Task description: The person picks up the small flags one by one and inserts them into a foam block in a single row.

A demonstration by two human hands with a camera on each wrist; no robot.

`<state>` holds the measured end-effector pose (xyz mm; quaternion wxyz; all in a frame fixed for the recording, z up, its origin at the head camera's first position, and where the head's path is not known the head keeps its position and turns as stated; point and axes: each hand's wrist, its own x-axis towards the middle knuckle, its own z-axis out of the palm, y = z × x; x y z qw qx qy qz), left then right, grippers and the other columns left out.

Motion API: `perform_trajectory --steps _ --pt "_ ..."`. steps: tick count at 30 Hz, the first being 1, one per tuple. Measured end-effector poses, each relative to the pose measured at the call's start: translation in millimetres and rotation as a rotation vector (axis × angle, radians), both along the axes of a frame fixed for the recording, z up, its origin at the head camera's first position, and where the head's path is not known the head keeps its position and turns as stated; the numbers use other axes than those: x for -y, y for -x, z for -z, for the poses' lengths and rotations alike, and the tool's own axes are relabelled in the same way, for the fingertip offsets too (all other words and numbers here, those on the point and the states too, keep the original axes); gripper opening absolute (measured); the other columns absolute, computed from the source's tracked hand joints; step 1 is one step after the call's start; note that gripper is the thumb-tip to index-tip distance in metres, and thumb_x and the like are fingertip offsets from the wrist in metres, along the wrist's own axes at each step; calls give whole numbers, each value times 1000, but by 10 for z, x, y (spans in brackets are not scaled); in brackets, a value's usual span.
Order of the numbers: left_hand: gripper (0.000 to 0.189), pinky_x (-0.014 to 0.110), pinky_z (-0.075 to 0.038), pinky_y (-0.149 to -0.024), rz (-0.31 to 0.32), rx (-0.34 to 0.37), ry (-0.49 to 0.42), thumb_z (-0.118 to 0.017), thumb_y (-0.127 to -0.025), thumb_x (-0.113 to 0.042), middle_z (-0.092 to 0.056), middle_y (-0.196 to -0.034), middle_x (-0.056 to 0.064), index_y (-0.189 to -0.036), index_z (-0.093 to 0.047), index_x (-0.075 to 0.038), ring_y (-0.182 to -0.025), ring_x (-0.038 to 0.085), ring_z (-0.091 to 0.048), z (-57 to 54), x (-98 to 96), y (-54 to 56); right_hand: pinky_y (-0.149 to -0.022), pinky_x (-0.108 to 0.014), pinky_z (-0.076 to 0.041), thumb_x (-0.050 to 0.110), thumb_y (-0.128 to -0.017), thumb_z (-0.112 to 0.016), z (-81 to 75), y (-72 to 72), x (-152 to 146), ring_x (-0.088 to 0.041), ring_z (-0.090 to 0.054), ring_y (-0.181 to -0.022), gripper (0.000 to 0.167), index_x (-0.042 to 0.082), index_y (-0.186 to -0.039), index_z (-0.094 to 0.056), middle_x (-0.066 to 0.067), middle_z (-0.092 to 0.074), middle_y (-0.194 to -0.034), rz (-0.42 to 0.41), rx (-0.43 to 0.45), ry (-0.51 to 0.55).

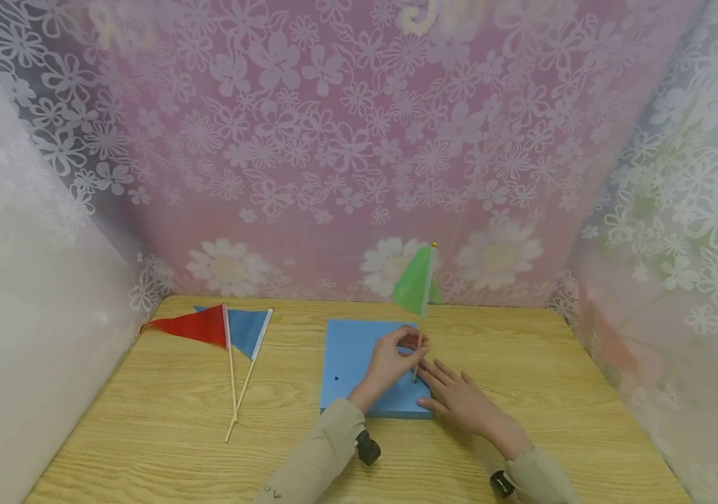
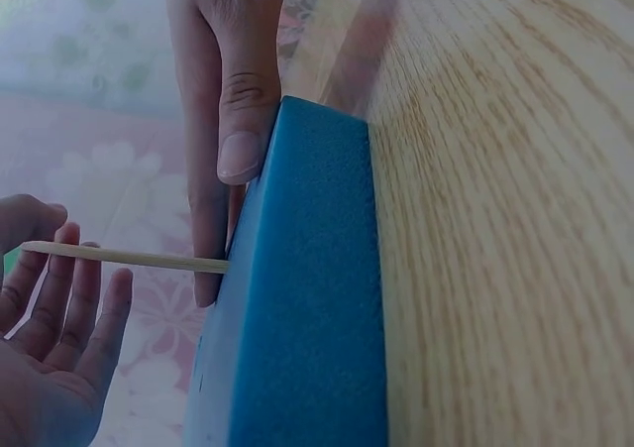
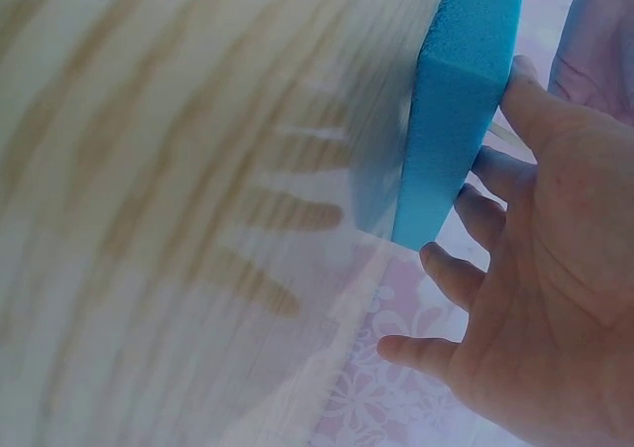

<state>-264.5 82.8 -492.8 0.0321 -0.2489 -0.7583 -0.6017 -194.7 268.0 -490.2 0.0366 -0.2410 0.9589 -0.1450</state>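
two hands (image 1: 390, 364) worked: left pinched the light, snappable green flag (image 1: 416, 283) low; right (image 1: 460, 399) lay flat, steadying soft foam block (image 1: 353, 350).

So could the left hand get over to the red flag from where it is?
Probably yes. The left hand pinches the green flag's stick at the foam block; bare table lies between it and the red flag, so it need only let go first.

A red pennant flag (image 1: 192, 326) and a blue pennant flag (image 1: 248, 329) lie flat on the left part of the wooden table (image 1: 145, 448), their thin sticks side by side and pointing toward the near edge. The red one overlaps the blue. Flower-patterned curtains (image 1: 346, 140) enclose the table at the far side and both flanks.
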Motion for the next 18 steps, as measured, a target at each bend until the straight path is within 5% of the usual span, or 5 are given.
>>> perform_trajectory --steps 18 --pt "29 26 -58 -83 -19 12 -21 -71 -98 -23 -73 -112 -2 -125 -69 -13 -100 9 -68 -38 122 17 -106 -81 -25 45 -105 -52 -10 -5 8 -44 -28 -149 65 10 -157 -38 -13 -32 -164 -11 -26 -10"
